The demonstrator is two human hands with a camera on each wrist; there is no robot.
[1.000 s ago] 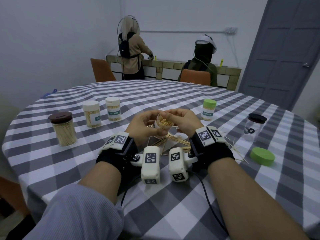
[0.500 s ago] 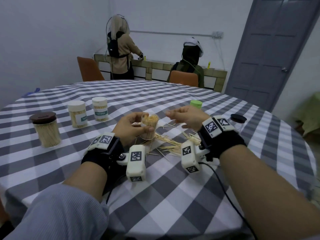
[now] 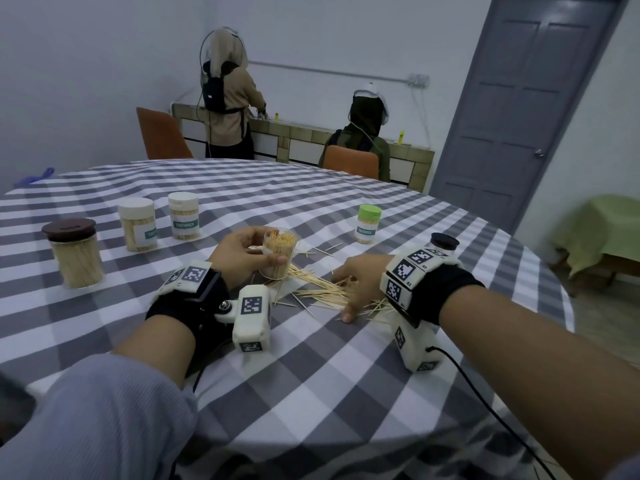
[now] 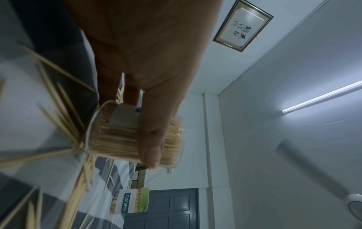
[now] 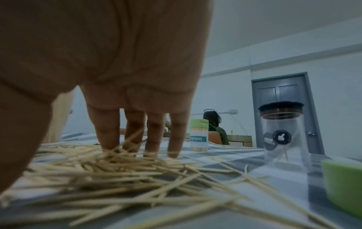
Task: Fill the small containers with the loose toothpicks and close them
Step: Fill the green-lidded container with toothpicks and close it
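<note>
Loose toothpicks being gathered for the open container.
The clear plastic toothpick container (image 3: 279, 252), nearly full, is gripped upright by the left hand (image 3: 242, 256); the right hand (image 3: 358, 284), fingers (image 5: 108, 131) extended, rests on the pale wooden toothpick pile (image 3: 325, 289) mid-table. Few, aligned sticks should be pinched.

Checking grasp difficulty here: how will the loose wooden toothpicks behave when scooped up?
The thin, stiff loose wooden toothpicks probably scatter or slip rather than lift as a bundle. They lie crisscrossed, so the right hand likely gathers few per pinch.

The right hand (image 3: 360, 285) has dropped from beside the open container (image 3: 278, 252) onto the loose toothpicks (image 3: 322, 289).
</note>
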